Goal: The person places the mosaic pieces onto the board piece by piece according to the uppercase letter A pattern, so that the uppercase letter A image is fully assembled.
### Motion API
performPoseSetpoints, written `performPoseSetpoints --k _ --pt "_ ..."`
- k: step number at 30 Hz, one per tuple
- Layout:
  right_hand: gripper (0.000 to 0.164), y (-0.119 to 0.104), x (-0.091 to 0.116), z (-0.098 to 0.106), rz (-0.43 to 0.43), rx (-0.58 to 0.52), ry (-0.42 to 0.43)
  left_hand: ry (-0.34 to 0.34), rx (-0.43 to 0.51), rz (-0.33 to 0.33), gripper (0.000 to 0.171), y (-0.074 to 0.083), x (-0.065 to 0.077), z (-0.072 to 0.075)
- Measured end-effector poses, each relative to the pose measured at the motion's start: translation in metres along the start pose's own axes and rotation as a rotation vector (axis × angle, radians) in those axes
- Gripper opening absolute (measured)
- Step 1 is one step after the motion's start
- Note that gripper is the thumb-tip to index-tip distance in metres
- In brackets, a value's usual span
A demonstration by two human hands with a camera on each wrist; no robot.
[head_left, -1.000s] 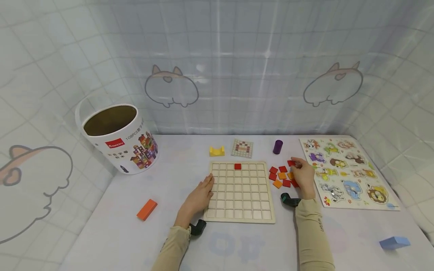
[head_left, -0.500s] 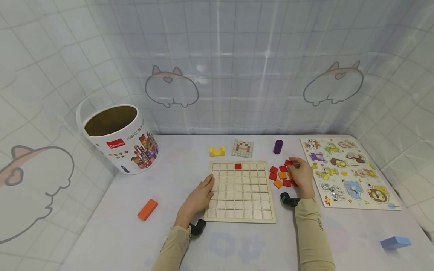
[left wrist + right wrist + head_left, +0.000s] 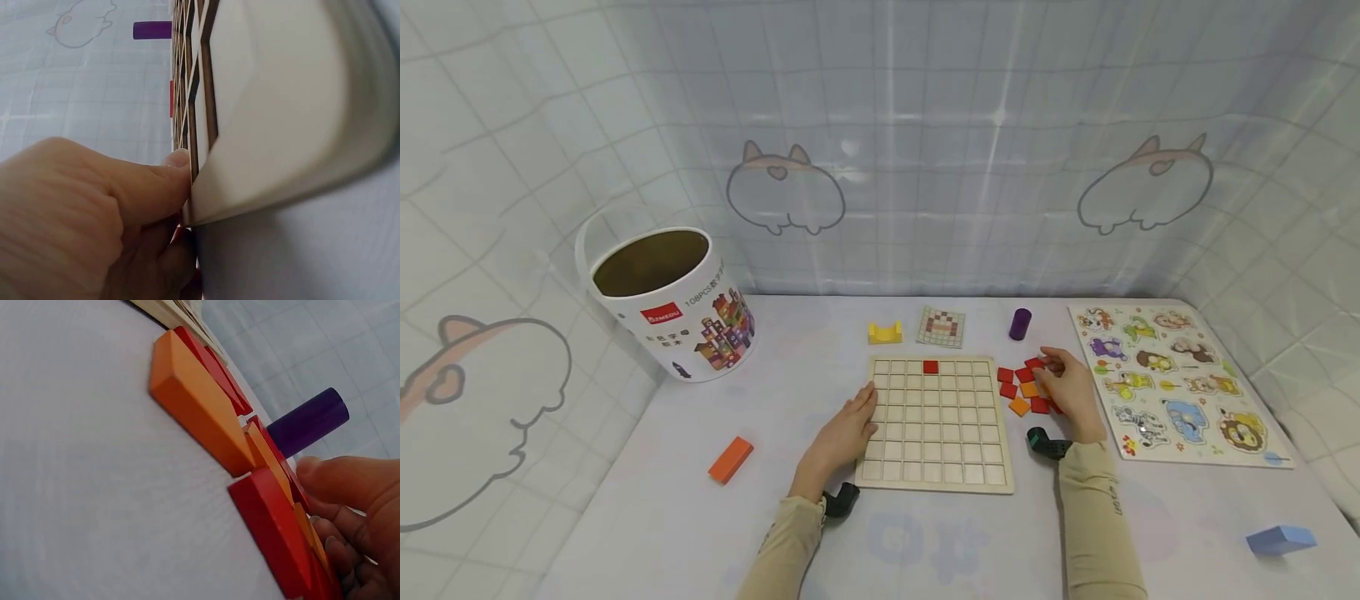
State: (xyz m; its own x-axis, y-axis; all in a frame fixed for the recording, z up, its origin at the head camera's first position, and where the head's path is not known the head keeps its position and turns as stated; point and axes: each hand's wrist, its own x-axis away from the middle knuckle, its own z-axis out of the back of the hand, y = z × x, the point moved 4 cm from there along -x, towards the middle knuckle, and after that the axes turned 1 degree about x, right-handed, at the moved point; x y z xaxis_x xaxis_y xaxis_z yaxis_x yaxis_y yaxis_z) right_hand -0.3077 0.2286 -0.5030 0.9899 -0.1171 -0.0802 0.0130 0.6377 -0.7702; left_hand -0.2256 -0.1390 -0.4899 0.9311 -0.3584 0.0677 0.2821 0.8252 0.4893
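My left hand [image 3: 842, 431] lies along the left edge of a wooden grid board [image 3: 934, 433], its fingers stretched forward. In the left wrist view its thumb [image 3: 153, 190] touches the board's edge. One red square tile [image 3: 931, 367] sits in the board's top row. To the right of the board, my right hand [image 3: 1070, 390] hovers over a loose group of red and orange square tiles, with its fingertips close to a red tile [image 3: 1034, 363]. In the right wrist view its thumb [image 3: 340, 478] is right at the tiles, near an orange tile [image 3: 200, 403], its other fingers loosely bent.
Behind the board are a yellow block [image 3: 885, 333], a pattern card [image 3: 941, 327] and a purple cylinder [image 3: 1019, 324]. An animal puzzle board [image 3: 1180, 383] lies right, a large white bucket [image 3: 681, 312] stands left. An orange block [image 3: 731, 460] and a blue block [image 3: 1281, 540] lie farther out.
My right fingers have shifted slightly left, and the red tile beside them has slid left towards the other tiles. My left hand stays at the board's edge.
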Motion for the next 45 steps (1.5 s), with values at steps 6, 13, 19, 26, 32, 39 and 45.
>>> performPoseSetpoints --k 6,13,19,26,32,39,45 --pt "0.042 0.001 0.000 0.000 0.017 0.000 0.063 0.000 -0.001 0.012 0.056 0.002 0.000 0.001" --pt "0.042 -0.001 -0.002 -0.001 0.009 -0.011 0.154 0.000 -0.012 0.010 0.057 0.002 -0.001 0.000" --pt "0.041 -0.001 -0.004 -0.005 -0.005 0.045 0.163 -0.008 0.000 0.007 0.057 0.001 0.000 -0.001" --pt "0.039 -0.004 -0.004 -0.002 -0.019 0.025 0.143 -0.003 -0.004 0.007 0.057 0.001 0.000 0.000" --pt "0.038 -0.014 -0.004 0.004 -0.011 -0.039 0.115 0.000 -0.004 0.006 0.057 0.002 0.000 0.000" --pt "0.034 -0.037 -0.004 0.006 0.072 -0.104 0.098 0.009 -0.013 0.000 0.056 0.003 0.000 0.002" --pt "0.029 -0.049 -0.002 -0.008 0.101 -0.133 0.055 -0.001 -0.004 0.005 0.056 0.004 0.002 0.002"
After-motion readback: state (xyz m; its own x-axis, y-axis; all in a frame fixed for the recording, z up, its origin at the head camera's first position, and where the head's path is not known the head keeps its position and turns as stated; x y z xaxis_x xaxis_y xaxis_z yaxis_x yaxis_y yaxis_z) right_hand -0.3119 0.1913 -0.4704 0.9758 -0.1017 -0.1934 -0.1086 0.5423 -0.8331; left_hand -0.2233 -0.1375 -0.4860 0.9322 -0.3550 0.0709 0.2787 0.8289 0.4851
